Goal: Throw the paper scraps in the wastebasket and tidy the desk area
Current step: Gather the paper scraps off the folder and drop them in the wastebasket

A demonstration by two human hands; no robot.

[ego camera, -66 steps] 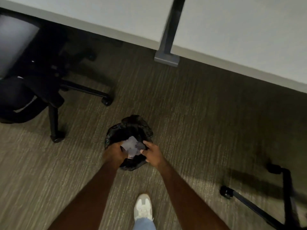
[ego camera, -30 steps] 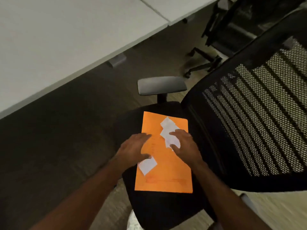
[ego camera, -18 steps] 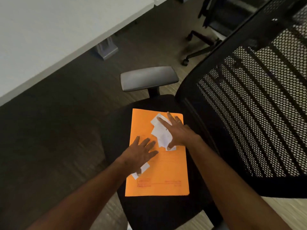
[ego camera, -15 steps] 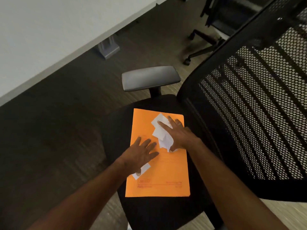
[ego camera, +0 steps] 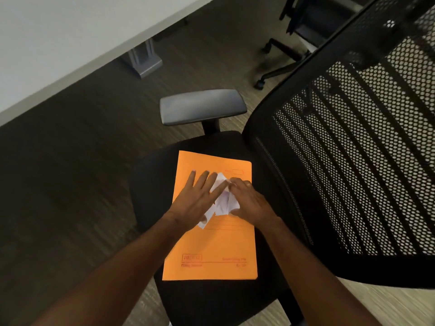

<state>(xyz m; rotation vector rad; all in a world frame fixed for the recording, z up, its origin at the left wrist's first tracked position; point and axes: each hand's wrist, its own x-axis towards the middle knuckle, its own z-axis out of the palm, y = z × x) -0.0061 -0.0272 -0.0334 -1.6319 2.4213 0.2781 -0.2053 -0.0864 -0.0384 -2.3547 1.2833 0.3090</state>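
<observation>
Biggest thing in view is the office chair (ego camera: 353,184) with its mesh back, and a pale tabletop (ego camera: 70,31) runs along the top left with nothing on the part you can see. A second chair (ego camera: 294,38) sits further back on the carpeted floor (ego camera: 70,172). On the near chair's black seat (ego camera: 150,184) there's an orange folder (ego camera: 211,250) lying flat, just below the grey armrest (ego camera: 202,105).

On top of the folder, in its upper half, is a little pile of white paper scraps (ego camera: 222,198), squeezed between both hands. The left hand (ego camera: 195,201) is spread flat with fingers fanned out, palm down, pressing on the left side of the pile with one scrap poking out under the heel. The right hand (ego camera: 249,201) is curled in from the other side, fingers bent against the paper. So it looks like a scooping-together move, nothing actually lifted off the folder yet as far as I can tell.

Progress-wise: I'd say this batch is about halfway. Scraps look gathered, but they need to be picked up and carried off to the wastebasket, which isn't in view here at all. Then the folder probably shouldn't live on a chair seat either, so that's likely still on the tidy-up list.
</observation>
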